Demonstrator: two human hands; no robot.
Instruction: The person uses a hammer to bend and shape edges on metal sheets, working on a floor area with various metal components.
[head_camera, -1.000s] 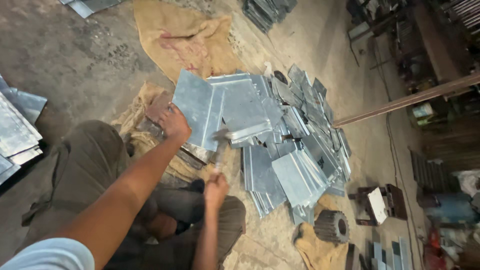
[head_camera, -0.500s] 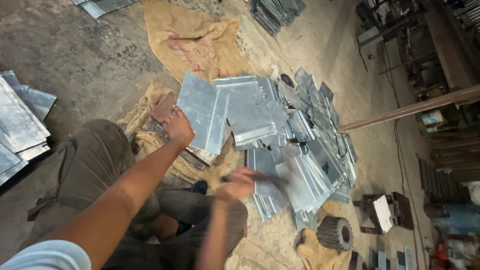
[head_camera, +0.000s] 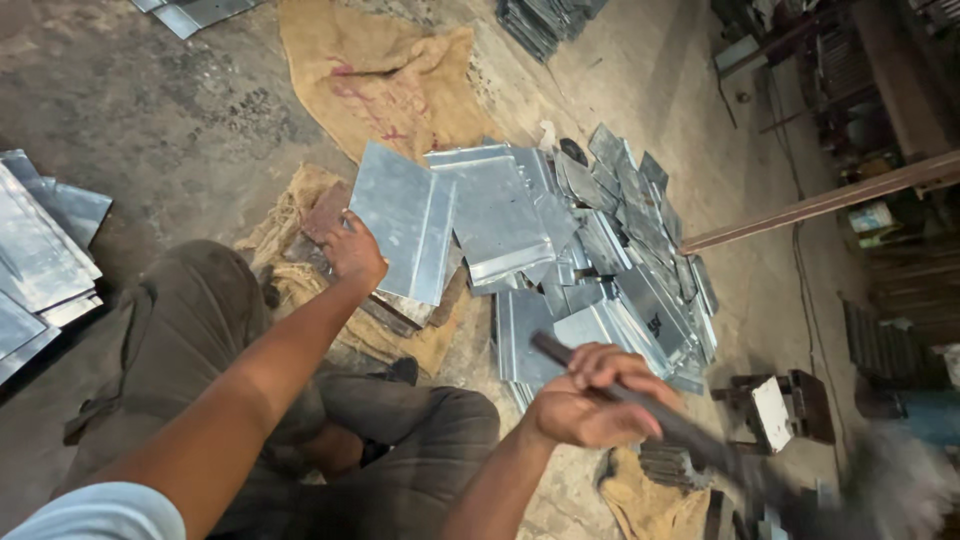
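The left hand (head_camera: 355, 250) presses a folded grey sheet-metal piece (head_camera: 405, 220) flat on a dark block over burlap sacking (head_camera: 300, 200) on the floor, while the right hand (head_camera: 590, 395) – fingers closed round a dark-handled hammer (head_camera: 680, 425) – is raised, so this piece looks not yet struck, with a spread pile of similar grey sheets (head_camera: 620, 250) lying just beside it.

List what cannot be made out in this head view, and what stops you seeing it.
- Hammer head: motion blur, lower right.
- Block under the metal sheet: covered by sheet and left hand.
- Right hand palm: turned away.
- Stack of sheets: cut off by left edge.
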